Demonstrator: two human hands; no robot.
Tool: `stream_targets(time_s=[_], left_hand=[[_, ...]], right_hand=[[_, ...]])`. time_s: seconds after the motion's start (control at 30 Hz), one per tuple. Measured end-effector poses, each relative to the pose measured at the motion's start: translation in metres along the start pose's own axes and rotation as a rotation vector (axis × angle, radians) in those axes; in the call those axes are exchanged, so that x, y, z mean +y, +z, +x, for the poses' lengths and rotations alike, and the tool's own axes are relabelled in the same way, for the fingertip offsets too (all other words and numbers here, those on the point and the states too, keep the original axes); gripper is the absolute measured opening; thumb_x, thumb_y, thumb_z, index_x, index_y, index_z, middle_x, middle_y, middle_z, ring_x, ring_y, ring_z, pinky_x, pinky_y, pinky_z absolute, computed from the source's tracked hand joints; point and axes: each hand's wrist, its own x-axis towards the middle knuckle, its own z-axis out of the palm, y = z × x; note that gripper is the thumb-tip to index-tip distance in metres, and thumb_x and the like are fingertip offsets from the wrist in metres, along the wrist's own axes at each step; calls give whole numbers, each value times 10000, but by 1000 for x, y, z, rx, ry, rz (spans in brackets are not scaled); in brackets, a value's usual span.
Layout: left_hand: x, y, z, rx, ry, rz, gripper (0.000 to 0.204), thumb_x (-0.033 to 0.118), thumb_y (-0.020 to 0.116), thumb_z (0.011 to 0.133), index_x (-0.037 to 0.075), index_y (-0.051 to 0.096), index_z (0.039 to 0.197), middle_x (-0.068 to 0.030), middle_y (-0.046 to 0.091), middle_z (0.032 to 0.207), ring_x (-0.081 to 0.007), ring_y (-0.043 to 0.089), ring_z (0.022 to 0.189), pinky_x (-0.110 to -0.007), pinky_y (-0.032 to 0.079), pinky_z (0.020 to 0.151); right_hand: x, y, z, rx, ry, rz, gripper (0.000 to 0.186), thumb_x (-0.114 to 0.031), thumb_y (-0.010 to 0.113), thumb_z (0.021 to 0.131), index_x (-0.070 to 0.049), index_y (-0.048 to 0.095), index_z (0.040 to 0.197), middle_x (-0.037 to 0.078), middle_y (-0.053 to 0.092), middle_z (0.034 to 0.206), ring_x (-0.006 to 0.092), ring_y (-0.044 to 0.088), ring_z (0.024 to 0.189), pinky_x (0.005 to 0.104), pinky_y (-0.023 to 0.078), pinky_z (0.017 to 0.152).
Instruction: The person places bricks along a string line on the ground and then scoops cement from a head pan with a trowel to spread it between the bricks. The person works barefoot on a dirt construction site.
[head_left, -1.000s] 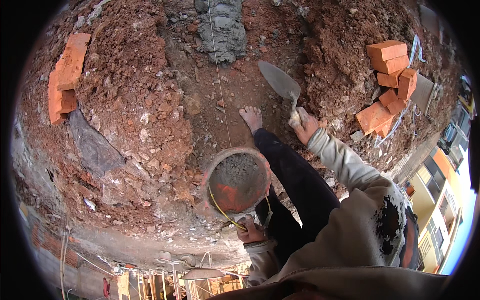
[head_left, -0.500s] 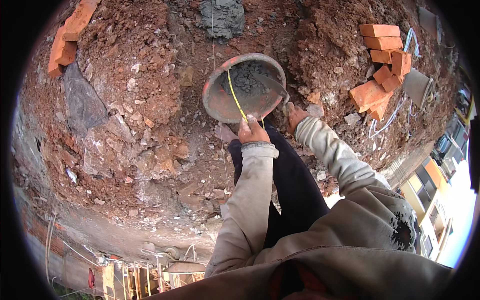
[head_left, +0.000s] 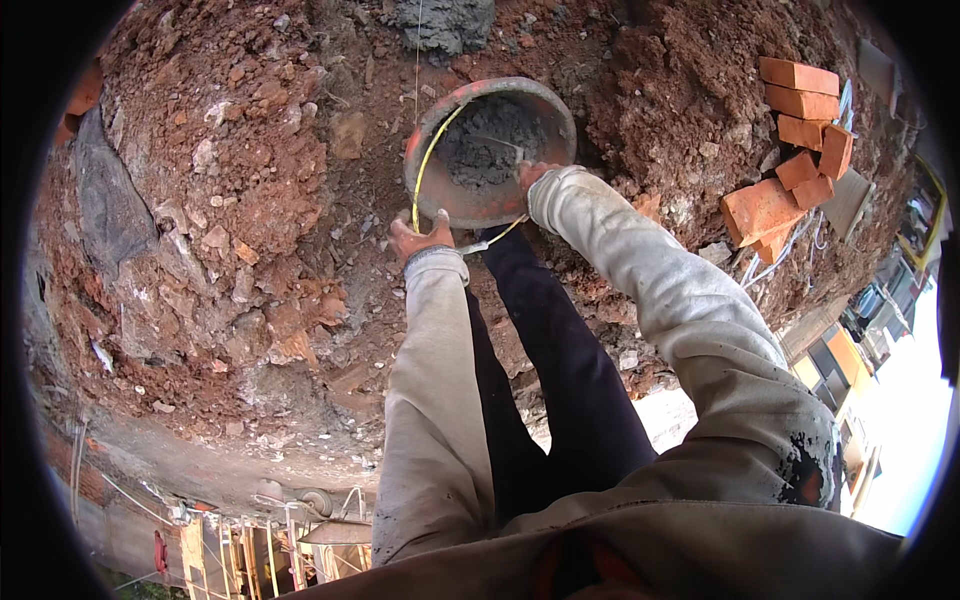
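Observation:
A round, shallow rubber basin (head_left: 455, 205) with an orange-streaked rim holds wet grey mortar (head_left: 490, 150). My left hand (head_left: 420, 238) is closed at its near left rim, thumb toward the inside. A yellow cord handle (head_left: 428, 160) runs from the far rim down to this hand and reappears beyond it, reaching the near right rim. My right hand (head_left: 533, 176) is over the basin's right side, closed on a trowel (head_left: 507, 143); its grip is hidden in the fingers and the blade lies in the mortar.
Orange bricks (head_left: 765, 212) are piled on the right beside white cord. Dark cloth-like sheeting (head_left: 108, 195) lies on rubble at left. A grey mortar heap (head_left: 445, 28) is beyond the basin. A thin string (head_left: 418, 60) stretches toward the basin from the far side. Rough reddish soil surrounds my legs.
My left hand has moved left from the cord handle to the basin's rim. My right hand has swung up and left over the basin, bringing the trowel blade into the mortar.

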Motion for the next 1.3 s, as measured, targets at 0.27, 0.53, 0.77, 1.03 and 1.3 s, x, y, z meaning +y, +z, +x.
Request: stream_targets(time_s=[0.27, 0.53, 0.77, 1.03, 1.3], left_hand=[[21, 16, 85, -211, 279, -15, 504, 259, 757, 646, 18, 605, 1061, -185, 655, 973, -338, 633, 933, -398, 483, 835], [126, -116, -141, 147, 619, 13, 318, 84, 642, 605, 10, 630, 914, -161, 605, 822, -376, 602, 792, -447, 468, 691], [191, -341, -244, 443, 1344, 65, 115, -29, 603, 670, 23, 635, 766, -122, 668, 993, -284, 652, 813, -373, 499, 696], [209, -523, -418, 349, 1393, -120, 90, -86, 591, 653, -13, 601, 705, -139, 695, 912, -192, 666, 767, -278, 513, 655], [157, -630, -519, 355, 1213, -496, 123, -100, 557, 526, -43, 552, 635, -175, 684, 932, -198, 649, 799, -292, 507, 687]], right_hand=[[-17, -15, -1, 9, -30, -14, 780, -283, 678, 695, 21, 327, 1322, 250, 573, 1084, 371, 615, 948, 473, 502, 818], [73, -58, -127, 24, 24, 104, 576, -327, 535, 845, -59, 349, 1320, 246, 603, 1049, 411, 616, 952, 554, 482, 795], [44, -124, -323, 83, -262, 727, 531, -327, 597, 784, -83, 441, 1229, 247, 632, 882, 421, 615, 869, 480, 496, 807], [-35, -178, -435, 411, -884, 1482, 501, -179, 641, 725, -2, 512, 1175, 122, 607, 979, 235, 572, 912, 364, 460, 823], [-26, -284, -579, 34, -1268, 1310, 418, -160, 627, 711, 6, 534, 1083, 53, 578, 870, 124, 543, 799, 292, 464, 715]])
